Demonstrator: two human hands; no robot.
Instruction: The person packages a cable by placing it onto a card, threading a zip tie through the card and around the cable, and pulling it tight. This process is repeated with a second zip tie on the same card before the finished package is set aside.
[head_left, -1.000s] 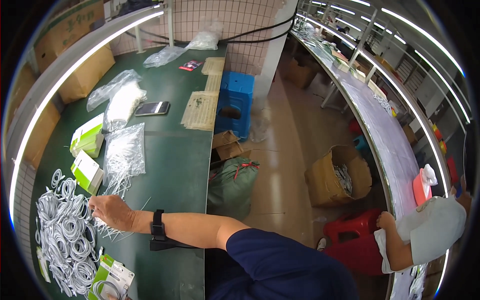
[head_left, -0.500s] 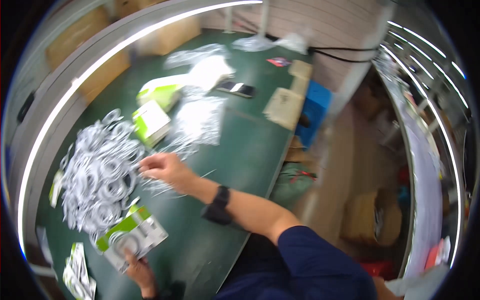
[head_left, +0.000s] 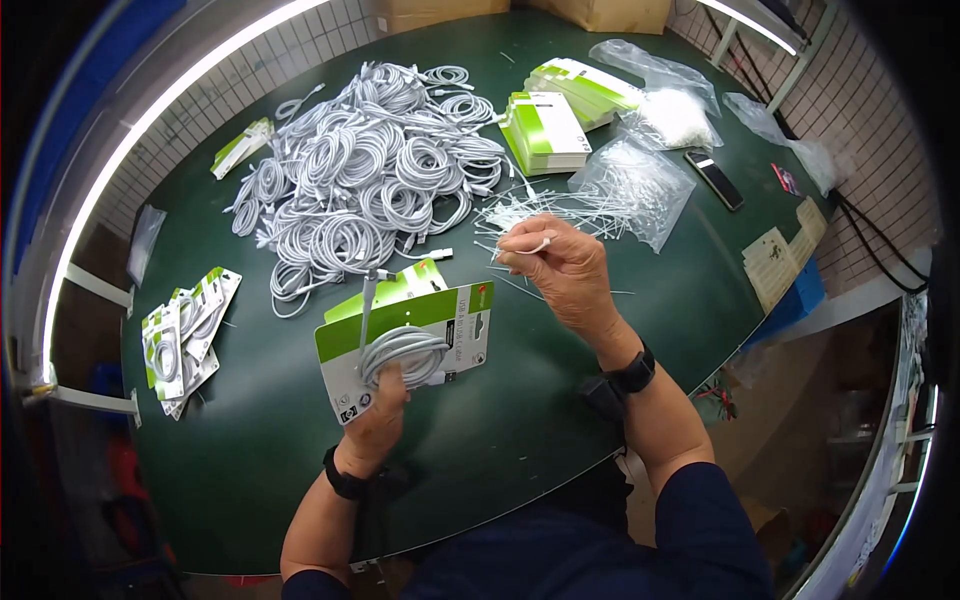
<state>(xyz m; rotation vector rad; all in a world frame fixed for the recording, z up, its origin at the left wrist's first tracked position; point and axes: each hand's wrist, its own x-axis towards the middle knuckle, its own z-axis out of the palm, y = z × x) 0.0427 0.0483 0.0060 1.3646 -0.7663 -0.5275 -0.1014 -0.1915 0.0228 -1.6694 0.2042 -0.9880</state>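
My left hand [head_left: 375, 425] presses a coiled white cable [head_left: 405, 350] with its thumb against a green and white card [head_left: 470, 308], holding both tilted above the table. One end of the cable stands up past the card's left part. A folded green flap [head_left: 412, 285] sticks out behind the card's top. To its right, my right hand [head_left: 570, 275] is raised with fingers pinched on a thin white cable tie [head_left: 542, 245]. Just beyond that hand lie many loose cable ties [head_left: 510, 212], some spilling from a clear bag [head_left: 655, 225].
A large heap of coiled cables [head_left: 350, 165] covers the far left of the green table [head_left: 480, 480]. Stacked cards [head_left: 545, 130] stand behind the ties. Carded cables [head_left: 185, 340] lie at the left. A phone [head_left: 714, 180] and plastic bags [head_left: 655, 72] are at the far right.
My view has swung left toward the cable heap. My right hand has come away from the loose ties and now shows a cable tie in its fingers. My left hand keeps its card and cable.
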